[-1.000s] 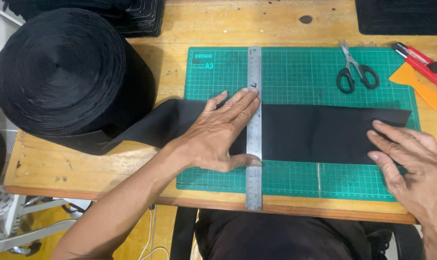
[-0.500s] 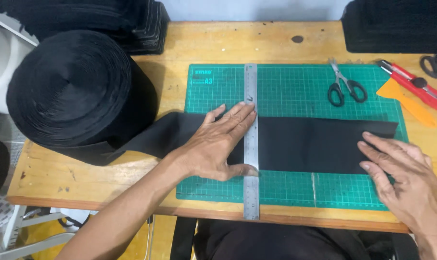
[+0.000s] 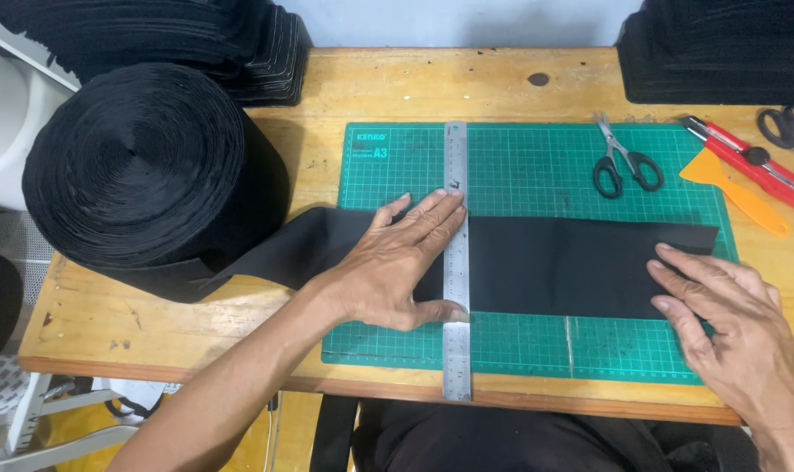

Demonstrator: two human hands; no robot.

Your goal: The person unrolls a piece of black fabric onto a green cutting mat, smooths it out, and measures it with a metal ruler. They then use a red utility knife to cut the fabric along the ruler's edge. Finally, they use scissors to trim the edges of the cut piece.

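Sewing workshop: cutting mat [image 3: 537,166], fabric roll [image 3: 143,175], scissors [image 3: 626,163]

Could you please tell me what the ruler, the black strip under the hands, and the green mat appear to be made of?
The ruler looks like steel: a thin, silvery brushed strip with fine graduations. The black strip seems to be matte woven fabric or webbing, lying limp and fed from the big roll. The green mat is probably soft vinyl or rubber, matte with a printed grid. The left hand presses the ruler down.
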